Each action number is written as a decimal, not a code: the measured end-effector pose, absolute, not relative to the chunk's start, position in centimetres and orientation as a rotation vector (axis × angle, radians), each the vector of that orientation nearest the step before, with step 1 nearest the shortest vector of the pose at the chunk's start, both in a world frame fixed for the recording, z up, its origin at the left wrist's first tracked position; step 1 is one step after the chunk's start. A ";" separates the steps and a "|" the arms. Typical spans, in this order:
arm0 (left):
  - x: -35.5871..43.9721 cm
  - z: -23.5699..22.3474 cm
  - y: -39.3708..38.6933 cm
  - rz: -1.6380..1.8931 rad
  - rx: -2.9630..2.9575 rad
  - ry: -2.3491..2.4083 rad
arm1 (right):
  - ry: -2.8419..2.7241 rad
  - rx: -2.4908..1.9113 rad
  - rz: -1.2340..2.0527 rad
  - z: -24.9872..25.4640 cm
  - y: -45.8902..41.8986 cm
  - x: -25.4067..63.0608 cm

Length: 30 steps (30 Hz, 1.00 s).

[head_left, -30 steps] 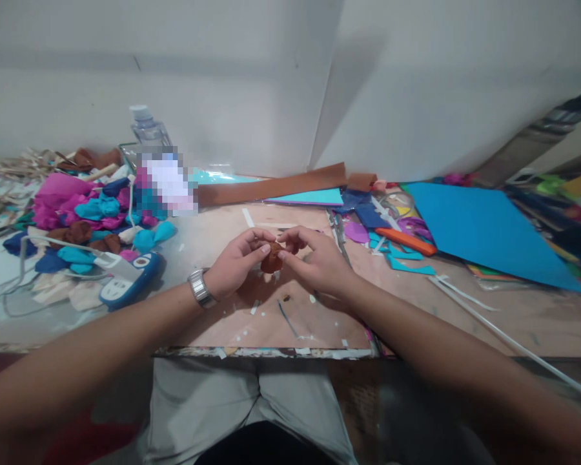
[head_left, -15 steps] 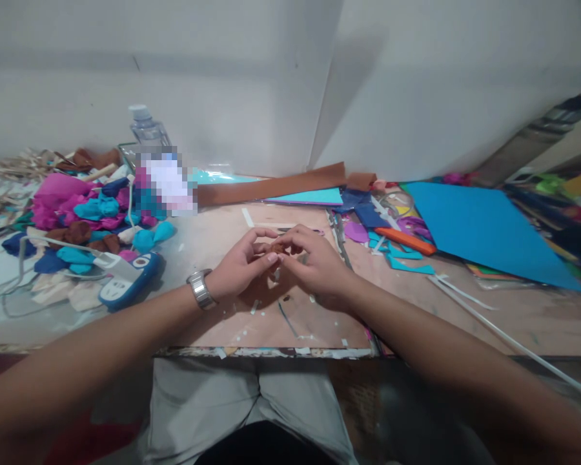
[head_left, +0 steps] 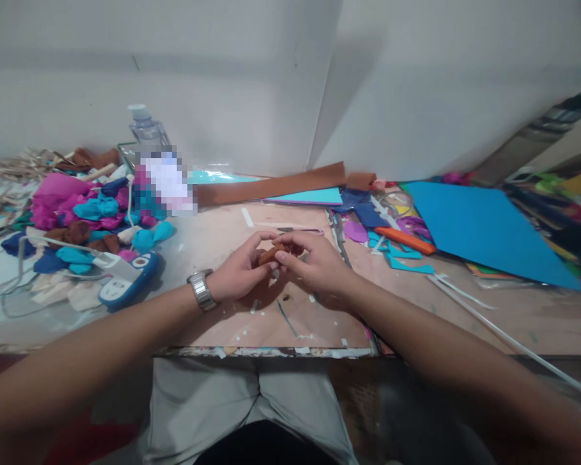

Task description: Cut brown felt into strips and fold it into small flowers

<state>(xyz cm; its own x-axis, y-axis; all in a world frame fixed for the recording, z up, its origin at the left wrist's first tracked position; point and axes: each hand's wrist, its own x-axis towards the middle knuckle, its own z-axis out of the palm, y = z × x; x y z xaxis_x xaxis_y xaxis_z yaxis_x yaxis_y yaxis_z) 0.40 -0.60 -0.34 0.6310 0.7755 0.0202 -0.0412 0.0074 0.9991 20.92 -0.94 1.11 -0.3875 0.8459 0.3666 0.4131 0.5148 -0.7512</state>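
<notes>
Over the middle of the work board, my two hands meet around a small crumpled piece of brown crepe paper (head_left: 269,256). My left hand (head_left: 239,268), with a metal watch on the wrist, pinches it between thumb and fingers from the left. From the other side my right hand (head_left: 319,261) closes on the same piece, its thumb lying on top. The fingers hide part of the brown paper. Just beyond the fingertips lies a thin dark tool (head_left: 300,230) on the board.
Crumpled pink, blue and brown paper pieces (head_left: 61,200) pile up at left, beside a blue power strip (head_left: 130,281) and a bottle (head_left: 148,129). A brown strip (head_left: 275,184) runs along the back. To the right are an orange utility knife (head_left: 404,240) and a blue sheet (head_left: 489,232).
The brown paper has turned between my fingers, and more of it shows beside my left thumb. My fingers have shifted slightly; both arms stay nearly in place.
</notes>
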 end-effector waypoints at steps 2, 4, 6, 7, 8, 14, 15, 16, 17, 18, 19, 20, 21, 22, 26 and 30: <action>0.4 -0.2 -0.7 0.689 1.446 0.653 | -1.987 -1.041 0.787 1.2 -1.1 20.8; 0.4 -0.2 -0.7 0.678 1.491 0.650 | -1.968 -1.055 0.828 1.3 -1.2 20.7; 0.3 -0.2 -0.6 0.719 1.583 0.672 | -1.948 -1.063 0.835 1.5 -1.2 20.7; 0.3 -0.3 -0.6 0.751 1.632 0.688 | -1.939 -1.067 0.828 1.5 -1.2 20.7; 0.2 -0.3 -0.5 0.779 1.669 0.706 | -1.931 -1.073 0.819 1.6 -1.2 20.8; 0.2 -0.5 -0.4 0.716 1.572 0.771 | -1.922 -1.119 0.828 1.7 -1.2 20.8; 0.2 -0.5 -0.5 0.711 1.552 0.773 | -1.919 -1.121 0.842 1.7 -1.2 20.8; 0.3 -0.4 -0.5 0.712 1.533 0.774 | -1.912 -1.117 0.857 1.7 -1.2 20.9; 0.3 -0.4 -0.5 0.716 1.516 0.775 | -1.899 -1.108 0.870 1.6 -1.3 20.9; 0.3 -0.3 -0.4 0.726 1.501 0.774 | -1.885 -1.098 0.882 1.6 -1.3 20.9; 0.4 -0.3 -0.4 0.745 1.486 0.773 | -1.870 -1.090 0.896 1.5 -1.2 20.9; 0.4 -0.2 -0.3 0.770 1.471 0.769 | -1.851 -1.091 0.915 1.5 -1.2 20.9; 0.4 -0.1 -0.2 0.803 1.458 0.766 | -1.832 -1.101 0.943 1.4 -1.1 20.9; 0.4 -0.1 -0.2 0.838 1.446 0.766 | -1.810 -1.117 0.978 1.3 -1.1 20.8; 0.4 -0.2 0.0 0.902 1.441 0.775 | -1.691 -1.166 1.104 1.2 -0.8 20.6; 0.4 -0.7 0.0 0.864 1.504 0.787 | -1.548 -1.118 1.289 1.1 -0.9 20.5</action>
